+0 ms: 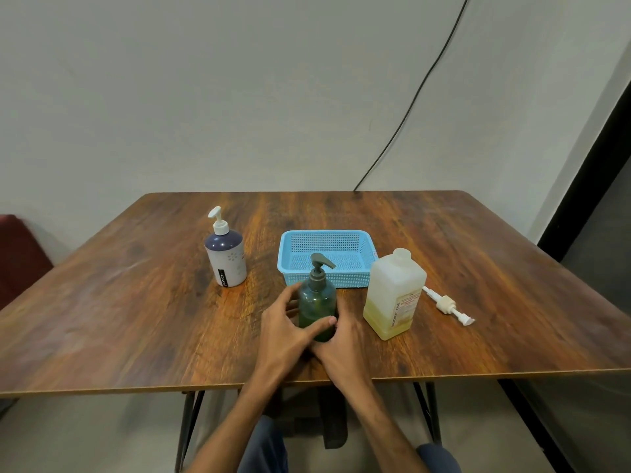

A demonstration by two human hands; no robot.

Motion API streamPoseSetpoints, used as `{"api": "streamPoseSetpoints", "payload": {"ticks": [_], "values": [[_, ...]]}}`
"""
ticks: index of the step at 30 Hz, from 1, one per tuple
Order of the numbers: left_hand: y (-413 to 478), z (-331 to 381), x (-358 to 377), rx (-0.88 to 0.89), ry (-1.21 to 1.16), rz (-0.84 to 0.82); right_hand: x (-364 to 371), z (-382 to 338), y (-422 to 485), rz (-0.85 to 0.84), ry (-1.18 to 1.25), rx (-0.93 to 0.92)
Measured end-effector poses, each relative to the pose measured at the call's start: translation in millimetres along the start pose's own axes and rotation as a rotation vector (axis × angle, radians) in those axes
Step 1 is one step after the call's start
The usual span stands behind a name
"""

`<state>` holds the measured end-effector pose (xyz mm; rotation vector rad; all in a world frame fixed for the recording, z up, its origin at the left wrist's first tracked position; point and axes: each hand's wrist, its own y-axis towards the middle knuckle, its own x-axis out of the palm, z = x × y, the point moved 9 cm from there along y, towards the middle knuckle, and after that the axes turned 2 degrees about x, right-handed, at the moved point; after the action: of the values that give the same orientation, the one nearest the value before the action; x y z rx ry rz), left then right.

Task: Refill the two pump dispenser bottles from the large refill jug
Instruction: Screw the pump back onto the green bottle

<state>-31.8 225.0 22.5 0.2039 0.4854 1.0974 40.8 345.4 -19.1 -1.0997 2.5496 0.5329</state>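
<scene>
Both hands, left hand (285,331) and right hand (341,349), wrap the green pump bottle (317,302) at table centre, its pump on. At 11 o'clock stands the white pump bottle (226,259), also capped. At 3 o'clock, the refill jug (394,295) sits open, low on liquid. Judging by this, 0 of 2 refills look done.

Dim, flat indoor light, greenish-grey cast. Soft glare streaks across table (143,288), left and centre. Faint short shadows under bottles. Slight motion blur on hands. Strong wide-angle bowing at edges: table corners splay, right wall leans. Mild softness overall.
</scene>
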Motion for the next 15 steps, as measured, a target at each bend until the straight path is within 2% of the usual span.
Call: {"api": "streamPoseSetpoints", "payload": {"ticks": [6,11,15], "values": [[19,14,-9,0.045,-0.022,0.008,3,4,2,-0.044,0.013,0.03],[65,33,-26,0.065,-0.056,0.059,7,8,1,-0.043,-0.048,0.042],[108,33,-30,0.056,0.003,0.052,8,9,3,-0.064,-0.068,0.059]]}}
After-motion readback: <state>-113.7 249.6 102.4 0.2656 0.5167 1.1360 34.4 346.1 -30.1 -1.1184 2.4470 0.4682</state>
